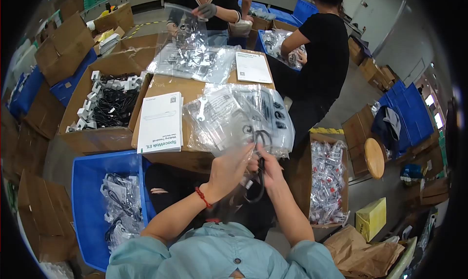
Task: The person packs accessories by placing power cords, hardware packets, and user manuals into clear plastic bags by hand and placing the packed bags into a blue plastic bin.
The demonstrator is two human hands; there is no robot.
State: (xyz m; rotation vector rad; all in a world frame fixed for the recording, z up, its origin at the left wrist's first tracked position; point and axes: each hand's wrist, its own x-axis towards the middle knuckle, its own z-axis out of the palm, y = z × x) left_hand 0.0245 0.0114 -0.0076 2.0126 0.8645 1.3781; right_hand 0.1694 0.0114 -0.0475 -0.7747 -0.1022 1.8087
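Observation:
My left hand (228, 173), with a red bracelet at its wrist, is closed on a clear plastic bag (222, 120) near the table's front edge. Close beside it, my right hand (269, 166) grips a looped black cable (262, 181) that hangs below the fingers. More clear bags with printed sheets and small dark parts (279, 114) lie just beyond my hands. To the left on the table is a stack of white manuals (160, 123). My fingertips partly overlap the plastic, and the exact hold of each finger is hidden.
A carton of black cables with white adapters (114, 101) stands left. Below it, a blue bin (90, 206) holds filled bags. A carton of small packets (327, 181) is at right. Across the table, a person (209, 16) handles a bag; another person (324, 50) sits at right.

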